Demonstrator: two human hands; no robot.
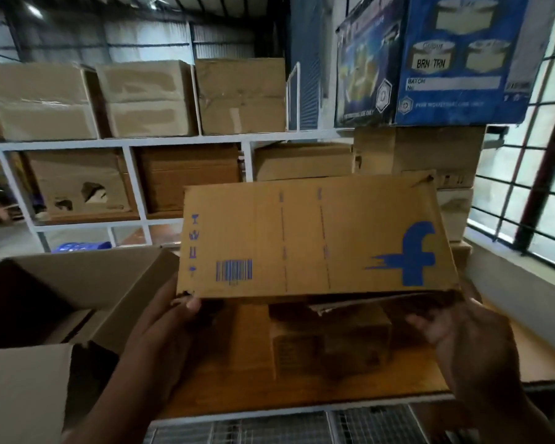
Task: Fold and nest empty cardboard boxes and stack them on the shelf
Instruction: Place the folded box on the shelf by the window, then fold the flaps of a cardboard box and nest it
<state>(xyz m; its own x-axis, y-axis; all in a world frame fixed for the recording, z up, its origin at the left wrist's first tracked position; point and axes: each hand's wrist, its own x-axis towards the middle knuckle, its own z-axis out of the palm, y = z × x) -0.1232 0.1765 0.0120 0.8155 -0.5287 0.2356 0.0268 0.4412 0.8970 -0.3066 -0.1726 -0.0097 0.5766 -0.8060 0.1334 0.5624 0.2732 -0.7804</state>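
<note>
Both hands are holding one flattened cardboard box [314, 238] upright above the table [237, 379], its printed face with a blue barcode and blue "f" logo turned toward the camera. The left hand [164, 328] is gripping the lower left corner, thumb curled onto the front edge. The right hand [462, 341] is gripping the lower right corner, fingers [423, 325] curled under the bottom edge. Just below the fingers, one small brown box [330, 347] is sitting on the table in shadow. Left of the left hand, one large open box [87, 293] is standing with flaps up. Beyond the fingers, a white shelf [135, 144] is carrying three boxes on top and three visible below.
</note>
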